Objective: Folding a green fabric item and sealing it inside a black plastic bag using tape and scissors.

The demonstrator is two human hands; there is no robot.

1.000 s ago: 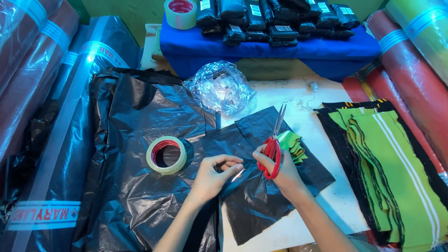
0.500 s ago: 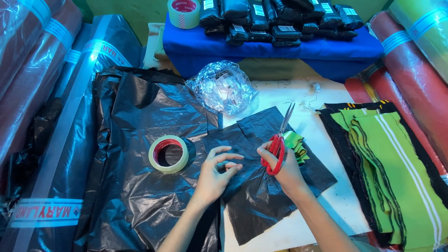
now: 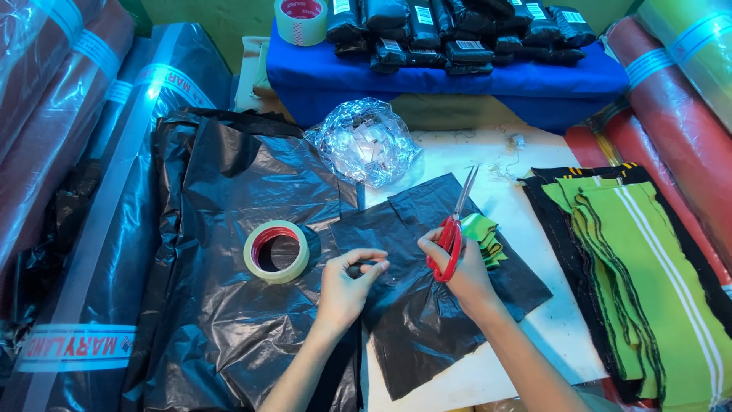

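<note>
From the head camera, the left hand [image 3: 347, 286] pinches a fold of the black plastic sheet [image 3: 427, 305], which lies on the white table [image 3: 488, 164] beneath both hands. The right hand [image 3: 461, 267] grips red-handled scissors [image 3: 451, 233], blades closed and pointing away, just above the sheet. A tape roll [image 3: 276, 252] lies near the left hand.

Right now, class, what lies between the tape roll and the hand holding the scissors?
In the head view, the left hand lies between them, pinching the black plastic sheet.
</note>
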